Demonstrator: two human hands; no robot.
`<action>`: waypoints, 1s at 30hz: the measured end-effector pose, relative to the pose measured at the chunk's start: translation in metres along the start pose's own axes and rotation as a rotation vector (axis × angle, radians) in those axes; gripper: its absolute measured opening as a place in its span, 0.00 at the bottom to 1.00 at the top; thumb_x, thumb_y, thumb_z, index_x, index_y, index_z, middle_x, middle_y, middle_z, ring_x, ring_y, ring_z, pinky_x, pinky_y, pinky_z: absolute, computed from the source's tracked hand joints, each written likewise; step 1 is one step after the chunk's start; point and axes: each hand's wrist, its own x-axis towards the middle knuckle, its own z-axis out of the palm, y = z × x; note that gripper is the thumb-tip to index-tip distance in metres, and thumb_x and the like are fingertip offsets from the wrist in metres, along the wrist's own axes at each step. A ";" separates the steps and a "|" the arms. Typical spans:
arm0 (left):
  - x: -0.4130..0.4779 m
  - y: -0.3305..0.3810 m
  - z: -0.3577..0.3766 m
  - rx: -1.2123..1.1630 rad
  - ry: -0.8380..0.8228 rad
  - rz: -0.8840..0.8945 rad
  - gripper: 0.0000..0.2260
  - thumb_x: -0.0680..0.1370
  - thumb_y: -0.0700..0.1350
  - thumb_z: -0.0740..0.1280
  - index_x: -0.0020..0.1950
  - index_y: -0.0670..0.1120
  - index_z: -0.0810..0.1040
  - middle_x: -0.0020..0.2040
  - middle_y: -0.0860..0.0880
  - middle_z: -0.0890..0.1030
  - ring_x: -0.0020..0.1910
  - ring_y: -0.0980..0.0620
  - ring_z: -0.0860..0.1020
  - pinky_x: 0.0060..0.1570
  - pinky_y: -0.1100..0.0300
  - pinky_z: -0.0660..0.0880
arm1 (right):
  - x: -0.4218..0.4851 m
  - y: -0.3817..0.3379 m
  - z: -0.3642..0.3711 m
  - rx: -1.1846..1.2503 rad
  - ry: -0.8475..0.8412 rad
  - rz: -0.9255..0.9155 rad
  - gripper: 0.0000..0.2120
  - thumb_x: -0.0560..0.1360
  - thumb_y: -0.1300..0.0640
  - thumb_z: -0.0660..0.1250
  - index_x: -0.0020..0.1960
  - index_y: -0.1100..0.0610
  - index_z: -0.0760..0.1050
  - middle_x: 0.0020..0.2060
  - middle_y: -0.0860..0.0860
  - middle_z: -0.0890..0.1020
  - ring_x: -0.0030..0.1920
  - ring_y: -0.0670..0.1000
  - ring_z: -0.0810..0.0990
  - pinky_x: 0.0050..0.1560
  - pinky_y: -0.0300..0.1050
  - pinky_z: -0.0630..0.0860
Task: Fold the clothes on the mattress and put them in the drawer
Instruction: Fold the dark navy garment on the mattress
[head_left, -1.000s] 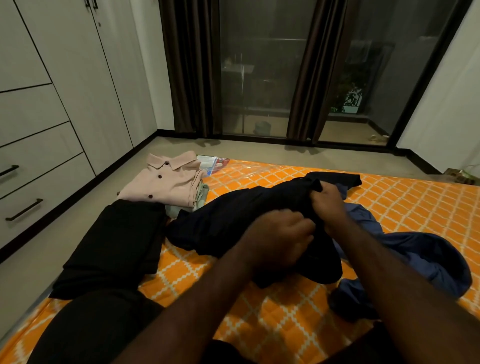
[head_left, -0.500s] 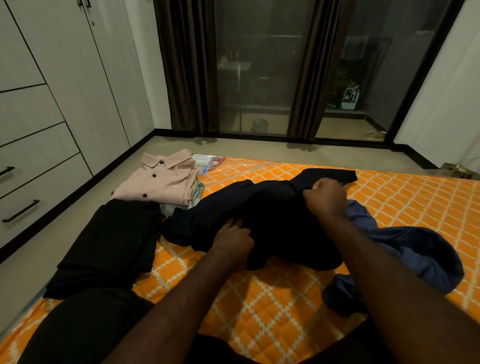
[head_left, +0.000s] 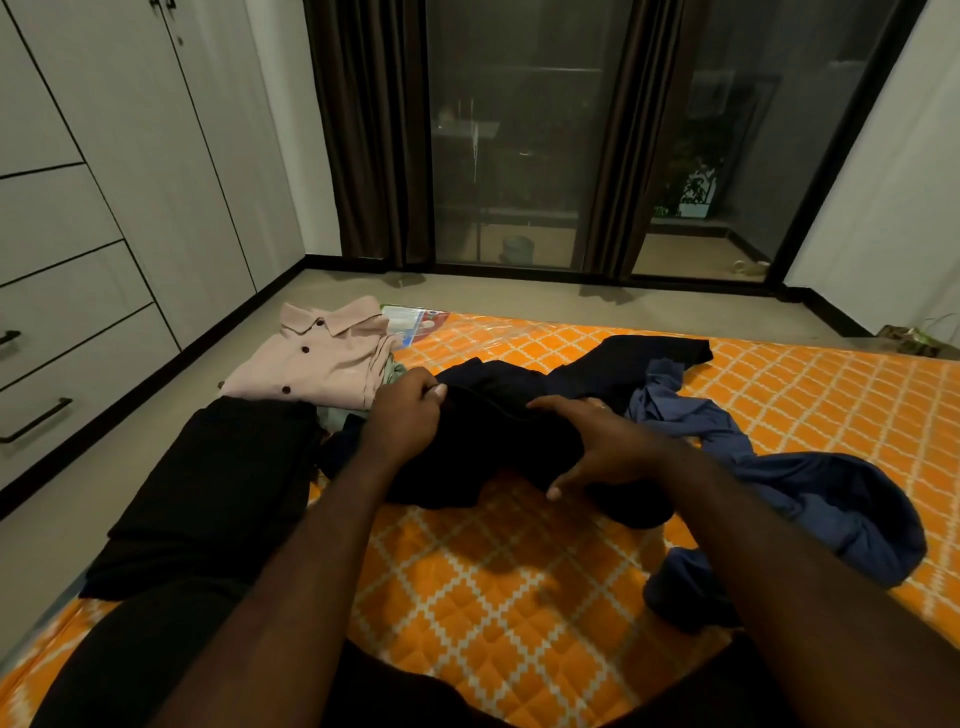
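Two hands meet on a dark navy garment (head_left: 498, 431) that lies crumpled at the centre of the frame on the orange quilted mattress (head_left: 519, 597). Its long axis runs from the middle left up toward the upper right, where a flat end points at the far right edge of the mattress. The left hand (head_left: 410, 421) has its fingers curled and pinches the garment's upper left edge against the thumb. The right hand (head_left: 597, 447) lies on the cloth with fingers spread and pointing left, the thumb down at the garment's near edge.

Just right of it, partly under it, a blue garment (head_left: 831, 499) sprawls unfolded toward the lower right. A folded black garment (head_left: 223, 483) lies at the left edge of the mattress, touching the navy one. Beyond it a folded pink shirt (head_left: 317, 364) with dark buttons sits on a pale green cloth (head_left: 397, 371), and a plastic packet (head_left: 415, 322) lies at the far corner.

Bare mattress shows in the lower centre and across the right of the frame. A strip of grey floor (head_left: 156, 415) runs along its left edge, between it and the closed drawers (head_left: 62, 364) of a pale wardrobe at the upper left. More floor lies past the far edge, up to dark curtains (head_left: 363, 130) and glass doors (head_left: 519, 156) at the top.
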 end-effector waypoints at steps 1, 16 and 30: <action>-0.001 0.001 0.000 -0.043 0.032 -0.033 0.06 0.81 0.43 0.64 0.45 0.50 0.74 0.41 0.52 0.77 0.40 0.51 0.74 0.36 0.56 0.64 | 0.003 -0.002 0.004 -0.039 0.046 -0.014 0.47 0.66 0.45 0.82 0.78 0.39 0.60 0.65 0.41 0.67 0.67 0.44 0.62 0.67 0.49 0.69; -0.045 0.036 0.060 0.393 0.034 0.693 0.24 0.72 0.52 0.64 0.65 0.43 0.76 0.55 0.45 0.79 0.49 0.45 0.78 0.48 0.50 0.75 | 0.010 -0.004 -0.003 0.477 0.385 -0.104 0.19 0.69 0.65 0.79 0.53 0.49 0.77 0.41 0.55 0.84 0.44 0.55 0.85 0.47 0.60 0.83; -0.024 0.000 0.025 0.804 -0.466 0.205 0.25 0.74 0.70 0.65 0.68 0.63 0.77 0.77 0.49 0.65 0.76 0.41 0.62 0.74 0.41 0.57 | -0.003 0.035 -0.010 0.070 -0.023 0.097 0.45 0.71 0.66 0.76 0.77 0.36 0.61 0.70 0.46 0.72 0.69 0.52 0.73 0.64 0.49 0.78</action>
